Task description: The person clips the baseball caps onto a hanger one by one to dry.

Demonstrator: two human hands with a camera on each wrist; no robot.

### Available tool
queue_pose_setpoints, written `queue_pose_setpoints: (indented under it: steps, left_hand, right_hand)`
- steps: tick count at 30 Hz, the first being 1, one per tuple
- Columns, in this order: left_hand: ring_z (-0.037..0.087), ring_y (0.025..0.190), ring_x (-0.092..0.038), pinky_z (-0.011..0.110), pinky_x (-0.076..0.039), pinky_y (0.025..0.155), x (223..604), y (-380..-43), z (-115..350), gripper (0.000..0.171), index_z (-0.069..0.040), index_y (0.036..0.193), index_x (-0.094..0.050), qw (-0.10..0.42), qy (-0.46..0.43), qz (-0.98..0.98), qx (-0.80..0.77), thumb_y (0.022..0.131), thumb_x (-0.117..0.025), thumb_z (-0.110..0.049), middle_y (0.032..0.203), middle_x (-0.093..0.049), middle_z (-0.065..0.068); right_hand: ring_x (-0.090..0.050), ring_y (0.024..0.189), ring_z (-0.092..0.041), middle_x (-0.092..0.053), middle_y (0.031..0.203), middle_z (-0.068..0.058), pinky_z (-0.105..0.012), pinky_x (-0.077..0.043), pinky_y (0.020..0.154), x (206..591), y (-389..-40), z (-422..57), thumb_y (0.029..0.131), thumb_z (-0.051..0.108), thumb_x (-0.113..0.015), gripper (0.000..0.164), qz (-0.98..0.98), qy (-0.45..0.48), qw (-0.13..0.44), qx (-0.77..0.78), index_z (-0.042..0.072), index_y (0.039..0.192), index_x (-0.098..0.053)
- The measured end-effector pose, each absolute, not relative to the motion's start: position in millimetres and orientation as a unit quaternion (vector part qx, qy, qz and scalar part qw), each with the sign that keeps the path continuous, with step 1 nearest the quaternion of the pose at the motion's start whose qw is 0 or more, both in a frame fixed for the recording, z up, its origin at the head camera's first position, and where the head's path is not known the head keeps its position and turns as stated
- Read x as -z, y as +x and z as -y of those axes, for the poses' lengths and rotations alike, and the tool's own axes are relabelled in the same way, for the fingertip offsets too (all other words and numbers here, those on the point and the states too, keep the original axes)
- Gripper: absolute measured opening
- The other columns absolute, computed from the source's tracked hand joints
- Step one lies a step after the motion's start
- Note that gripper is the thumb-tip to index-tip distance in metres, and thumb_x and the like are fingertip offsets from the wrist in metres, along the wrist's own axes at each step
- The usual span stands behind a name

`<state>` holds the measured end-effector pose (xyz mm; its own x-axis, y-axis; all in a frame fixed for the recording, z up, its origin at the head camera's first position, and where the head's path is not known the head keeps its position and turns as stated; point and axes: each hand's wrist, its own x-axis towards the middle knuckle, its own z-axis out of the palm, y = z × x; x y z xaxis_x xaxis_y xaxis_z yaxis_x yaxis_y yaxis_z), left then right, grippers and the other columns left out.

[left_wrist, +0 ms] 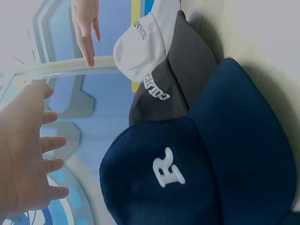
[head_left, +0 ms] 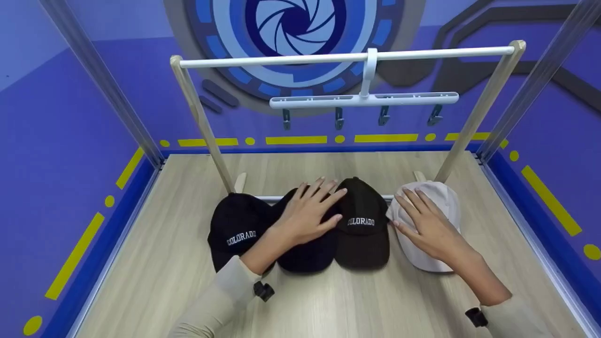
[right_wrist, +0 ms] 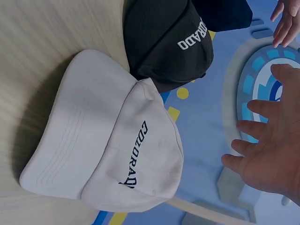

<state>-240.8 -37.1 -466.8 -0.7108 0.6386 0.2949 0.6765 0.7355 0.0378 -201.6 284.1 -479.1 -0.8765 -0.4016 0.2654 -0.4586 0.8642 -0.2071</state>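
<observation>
Head view shows the left hand (head_left: 304,215) spread above the navy cap (head_left: 307,253) and the right (head_left: 431,230) likewise above the white cap (head_left: 418,256), both caps on the worktop (head_left: 357,300). Lifting the navy cap could drag the brown cap (head_left: 361,241), which seems to touch it.

sleeves (head_left: 218,295) long, pale beige-grey, plain; left one creased toward the elbow. small black blocky mount (head_left: 263,291) beside left cuff (head_left: 245,270); similar black piece (head_left: 476,317) beside right cuff (head_left: 498,306).
</observation>
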Motion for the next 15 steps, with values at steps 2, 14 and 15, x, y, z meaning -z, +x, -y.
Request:
queue_pose_setpoints:
  steps: [2,14,15]
  left_hand:
    - [0.025,0.142,-0.021,0.055,-0.020,0.111,466.0,-240.5,32.5,0.057,-0.037,0.150,-0.020,0.134,-0.362,0.920,0.074,0.097,-0.033,-0.054,0.155,-0.024,-0.004]
    - [0.023,0.143,-0.020,0.054,-0.025,0.109,463.2,-246.4,0.0,0.057,-0.036,0.149,-0.023,0.148,-0.384,0.907,0.082,0.097,-0.025,-0.059,0.155,-0.024,-0.008]
    - [0.023,0.143,-0.020,0.053,-0.025,0.109,462.8,-247.4,-2.9,0.057,-0.037,0.149,-0.024,0.149,-0.384,0.907,0.084,0.097,-0.025,-0.059,0.154,-0.025,-0.008]
  right_hand:
    - [-0.021,0.138,-0.043,-0.028,0.151,-0.017,-0.056,-0.020,0.108,477.7,-202.9,-285.4,0.096,0.047,-0.049,0.064,0.960,0.224,0.106,-0.133,0.009,0.146,-0.036]
    - [-0.026,0.133,-0.047,-0.032,0.147,-0.023,-0.062,-0.026,0.103,474.9,-208.9,-300.5,0.092,0.034,-0.059,0.060,0.957,0.219,0.139,-0.128,0.006,0.142,-0.041]
    - [-0.026,0.133,-0.047,-0.032,0.147,-0.023,-0.062,-0.026,0.102,475.2,-209.4,-301.7,0.092,0.032,-0.060,0.060,0.957,0.218,0.141,-0.127,0.005,0.142,-0.041]
